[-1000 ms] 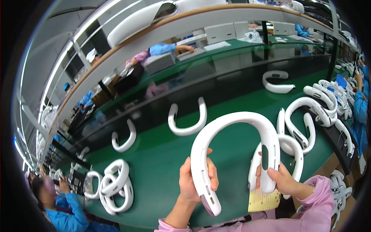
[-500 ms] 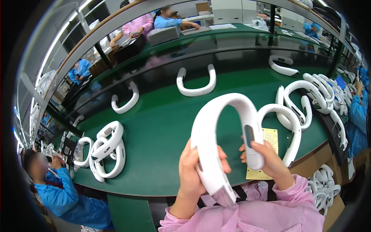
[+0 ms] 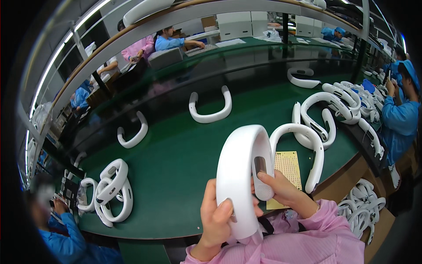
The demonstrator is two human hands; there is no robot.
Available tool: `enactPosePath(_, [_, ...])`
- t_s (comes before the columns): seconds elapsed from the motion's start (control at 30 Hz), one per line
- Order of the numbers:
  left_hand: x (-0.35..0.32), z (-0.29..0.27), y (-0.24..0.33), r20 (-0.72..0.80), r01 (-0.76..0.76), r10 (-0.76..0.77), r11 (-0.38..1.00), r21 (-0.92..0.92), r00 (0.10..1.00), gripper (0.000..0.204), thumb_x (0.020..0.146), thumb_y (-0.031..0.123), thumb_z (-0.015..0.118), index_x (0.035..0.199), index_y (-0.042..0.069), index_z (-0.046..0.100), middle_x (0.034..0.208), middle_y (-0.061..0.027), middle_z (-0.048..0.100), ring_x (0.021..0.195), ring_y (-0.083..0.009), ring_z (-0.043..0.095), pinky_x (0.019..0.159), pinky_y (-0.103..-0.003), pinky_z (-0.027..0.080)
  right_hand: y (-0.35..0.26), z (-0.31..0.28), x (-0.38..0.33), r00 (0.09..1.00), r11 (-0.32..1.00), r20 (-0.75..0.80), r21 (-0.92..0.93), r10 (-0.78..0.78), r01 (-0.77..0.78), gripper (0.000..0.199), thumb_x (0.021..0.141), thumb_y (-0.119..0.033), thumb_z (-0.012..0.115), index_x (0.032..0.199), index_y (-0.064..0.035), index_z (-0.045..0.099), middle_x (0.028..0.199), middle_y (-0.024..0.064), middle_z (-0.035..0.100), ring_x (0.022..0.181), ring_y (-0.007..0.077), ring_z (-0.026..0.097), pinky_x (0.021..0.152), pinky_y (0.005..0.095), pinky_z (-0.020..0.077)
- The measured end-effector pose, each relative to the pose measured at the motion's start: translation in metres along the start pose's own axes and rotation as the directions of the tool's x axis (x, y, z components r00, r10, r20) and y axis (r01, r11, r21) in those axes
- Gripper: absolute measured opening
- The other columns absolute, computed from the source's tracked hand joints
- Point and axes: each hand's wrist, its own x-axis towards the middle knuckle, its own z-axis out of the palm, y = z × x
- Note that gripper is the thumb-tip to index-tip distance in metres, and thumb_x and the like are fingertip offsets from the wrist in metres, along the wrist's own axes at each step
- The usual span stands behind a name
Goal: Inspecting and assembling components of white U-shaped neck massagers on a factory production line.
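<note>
- Head view: my left hand (image 3: 216, 220) is wrapped around one arm of a big white plastic U-shaped band (image 3: 239, 176), with the thumb pressed flat on its front.
- My right hand (image 3: 281, 193) grips the other arm of that same band, and its fingertips (image 3: 263, 177) press beside a small dark window on the inner side.
- The band stands up on its ends between both hands, just above my pink sleeves (image 3: 307, 240), near the front edge of the green table (image 3: 176, 167).
- Just behind my right hand lies a flat yellow board with tiny holes (image 3: 288, 169).
- A second white U-shaped band (image 3: 307, 145) sits right beside the one I hold, partly over the yellow board.
- More white bands are piled to the right (image 3: 338, 105), and one lies alone farther back in the middle (image 3: 210, 108).
- Another single band (image 3: 132, 132) lies to the left, and a small heap of them (image 3: 110, 193) sits near the left front edge.
- A person in blue (image 3: 402, 119) stands at the right side of the table.
- Another person in blue (image 3: 61, 229) is at the lower left.
- Below the table on the right, more white bands sit in a box (image 3: 360, 211).
</note>
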Motion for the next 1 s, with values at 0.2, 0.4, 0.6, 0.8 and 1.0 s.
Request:
enactPosePath(0.2, [0.013,-0.051,-0.029,0.226,-0.085,0.157,0.950,-0.301,0.961,0.048,0.083,0.030,0.041,0.107,-0.011,0.043,0.057,-0.0161,0.049,0.038,-0.0248,0.049,0.031,-0.032,0.042,-0.004,-0.006,-0.008,0.990,0.977,-0.091,-0.192,-0.106,0.087,0.045,0.086,-0.023,0.057,0.123,-0.0013,0.042,0.093,0.0060,0.056,0.085,0.0146,0.056,0.076,0.0292,0.0468])
enactPosePath(0.4, [0.037,-0.089,-0.059,0.099,0.049,0.039,0.653,-0.756,0.994,0.052,0.089,0.032,0.040,0.120,-0.009,0.040,0.071,-0.0140,0.055,0.051,-0.0231,0.053,0.044,-0.034,0.046,-0.026,0.001,-0.029,0.966,0.898,-0.017,-0.372,-0.258,0.233,0.050,0.090,-0.021,0.050,0.132,-0.0021,0.030,0.101,0.0079,0.051,0.083,0.0131,0.054,0.075,0.0282,0.0450])
enactPosePath(0.6, [0.066,-0.107,-0.099,-0.102,0.157,-0.226,0.877,-0.454,0.969,0.068,0.091,0.058,0.028,0.134,0.005,0.030,0.130,-0.0108,0.041,0.087,-0.0181,0.056,0.066,-0.034,0.053,-0.075,0.024,-0.039,0.955,0.878,0.264,-0.416,-0.134,0.238,0.056,0.094,-0.015,0.040,0.140,0.0008,0.014,0.113,0.0138,0.038,0.088,0.0148,0.050,0.074,0.0259,0.0437])
enactPosePath(0.8, [0.072,-0.092,-0.116,-0.009,0.339,-0.364,0.876,-0.344,0.932,0.050,0.095,0.044,0.035,0.127,0.006,0.039,0.118,-0.0098,0.052,0.101,-0.0216,0.056,0.085,-0.035,0.049,-0.087,0.051,-0.034,0.873,0.794,0.434,-0.438,-0.224,0.421,0.056,0.093,-0.011,0.044,0.139,0.0038,0.016,0.118,0.0148,0.036,0.100,0.0214,0.049,0.085,0.0300,0.0427])
enactPosePath(1.0, [0.061,-0.090,-0.087,0.094,0.595,-0.610,0.709,-0.378,0.787,0.056,0.094,0.050,0.030,0.132,0.010,0.037,0.108,-0.0116,0.057,0.089,-0.0196,0.060,0.065,-0.031,0.053,-0.102,0.056,-0.011,0.494,-0.205,0.566,-0.769,-0.660,0.606,0.056,0.073,-0.005,0.063,0.126,-0.0015,0.046,0.124,0.0165,0.042,0.116,0.0311,0.044,0.099,0.0457,0.0345])
